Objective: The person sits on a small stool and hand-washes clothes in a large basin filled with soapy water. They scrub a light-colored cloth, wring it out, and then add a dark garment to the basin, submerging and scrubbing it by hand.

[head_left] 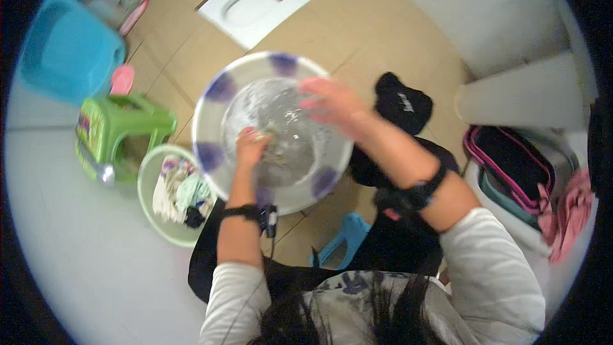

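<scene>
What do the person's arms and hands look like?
The left hand and right hand are bare, with no gloves. A black band circles the left forearm and a bulkier dark strap the right. Both whitish sleeves end around the elbows.

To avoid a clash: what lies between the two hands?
In the head view, cloudy water in the purple-and-white basin lies between the left hand and right hand; a pale, blurred item shows beside the left hand.

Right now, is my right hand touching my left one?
Apart. The head view shows greyish water in the basin between your right hand and your left hand.
</scene>
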A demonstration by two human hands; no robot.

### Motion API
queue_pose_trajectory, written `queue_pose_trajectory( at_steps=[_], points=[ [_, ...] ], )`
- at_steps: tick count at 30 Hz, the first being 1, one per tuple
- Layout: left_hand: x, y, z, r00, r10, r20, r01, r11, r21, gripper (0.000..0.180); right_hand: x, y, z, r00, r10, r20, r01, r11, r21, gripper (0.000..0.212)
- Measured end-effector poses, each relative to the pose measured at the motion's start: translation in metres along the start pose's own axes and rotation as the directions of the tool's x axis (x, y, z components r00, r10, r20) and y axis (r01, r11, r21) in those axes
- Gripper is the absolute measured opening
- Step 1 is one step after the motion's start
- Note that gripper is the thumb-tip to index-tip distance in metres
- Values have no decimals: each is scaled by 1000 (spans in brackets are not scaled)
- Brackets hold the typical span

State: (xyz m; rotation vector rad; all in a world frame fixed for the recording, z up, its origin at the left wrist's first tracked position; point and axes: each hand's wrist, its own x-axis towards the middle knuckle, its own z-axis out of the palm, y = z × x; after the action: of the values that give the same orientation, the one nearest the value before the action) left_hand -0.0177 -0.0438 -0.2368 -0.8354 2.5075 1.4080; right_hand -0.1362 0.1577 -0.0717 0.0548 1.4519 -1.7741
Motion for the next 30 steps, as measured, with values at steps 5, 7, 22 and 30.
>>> queue_pose_trajectory(
  at_steps=[5,7,22,30],
  points=[
    [-35,70,-60,979,-74,-192,-37,854,-518,23,-10,11,43,956,286,73,-289,956,43,75],
    [-43,106,-74,949,-55,-311,-159,767,-621,21,-9,5,43,973,229,36,-231,970,74,74],
    [-130,216,-93,890,148,-431,-434,564,-703,25,67,30,72,991,31,133,-116,704,701,64],
    [-100,195,-96,908,287,-305,-374,883,-285,17,81,45,87,941,-338,21,339,940,-36,34]
  ],
)
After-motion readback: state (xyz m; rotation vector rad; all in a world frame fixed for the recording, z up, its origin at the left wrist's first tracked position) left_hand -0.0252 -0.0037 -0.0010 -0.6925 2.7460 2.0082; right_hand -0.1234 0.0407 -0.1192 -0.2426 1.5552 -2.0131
